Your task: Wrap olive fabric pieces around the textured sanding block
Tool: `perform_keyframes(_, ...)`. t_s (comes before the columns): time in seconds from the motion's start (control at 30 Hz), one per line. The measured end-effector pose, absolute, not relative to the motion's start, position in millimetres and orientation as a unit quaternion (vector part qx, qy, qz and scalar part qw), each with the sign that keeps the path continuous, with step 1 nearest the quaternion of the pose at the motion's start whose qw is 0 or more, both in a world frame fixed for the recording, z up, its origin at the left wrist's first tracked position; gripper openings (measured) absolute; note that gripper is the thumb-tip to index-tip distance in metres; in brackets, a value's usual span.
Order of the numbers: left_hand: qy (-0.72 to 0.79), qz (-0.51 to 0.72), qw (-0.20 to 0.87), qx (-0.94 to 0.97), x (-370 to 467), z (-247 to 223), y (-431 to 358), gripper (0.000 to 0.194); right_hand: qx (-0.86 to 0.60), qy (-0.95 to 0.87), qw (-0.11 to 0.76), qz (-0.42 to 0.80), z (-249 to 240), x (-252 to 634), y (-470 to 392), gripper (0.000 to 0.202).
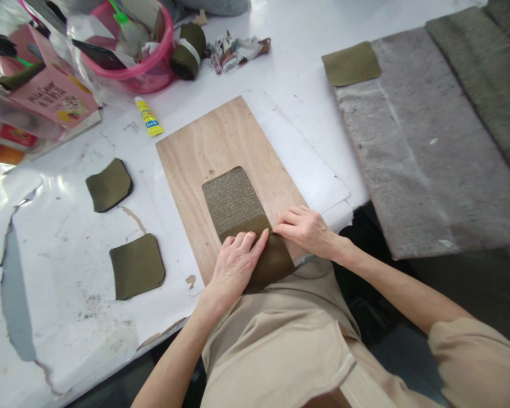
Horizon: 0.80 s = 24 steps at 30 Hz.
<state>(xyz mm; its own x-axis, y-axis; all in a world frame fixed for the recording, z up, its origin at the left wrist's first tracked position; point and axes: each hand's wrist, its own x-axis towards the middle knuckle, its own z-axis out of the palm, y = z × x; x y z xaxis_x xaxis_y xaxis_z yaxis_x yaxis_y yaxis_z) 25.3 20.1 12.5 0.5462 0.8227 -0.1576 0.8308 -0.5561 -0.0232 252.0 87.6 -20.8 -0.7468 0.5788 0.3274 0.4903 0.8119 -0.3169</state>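
Head view: at the plywood board's [215,133] near end, our olive sheet [274,260] looks light, supple, best lifted by its rim. Our left hand [236,263] presses it, fingers extended, gripping nothing; our right hand [304,229] pinches its side edge, fingertips nearly closed.

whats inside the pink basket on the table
The pink basket holds a clear bottle with a green tip and a dark flat item leaning over the rim. Whatever lies beneath them is covered, so I can't tell.
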Motion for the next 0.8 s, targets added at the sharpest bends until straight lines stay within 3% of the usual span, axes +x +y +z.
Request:
perform_keyframes(0.5, 0.457, -0.098, 0.008, 0.884, 31, 16, 19, 0.053, -0.22, -0.955, 0.185, 0.078, -18, 259, 95, 0.022)
perform_keyframes(0.8, 0.455, -0.094, 0.0, 0.886, 31, 14, 19, 0.054, -0.297, -0.913, 0.217, 0.177, -17, 262, 91, 0.021)
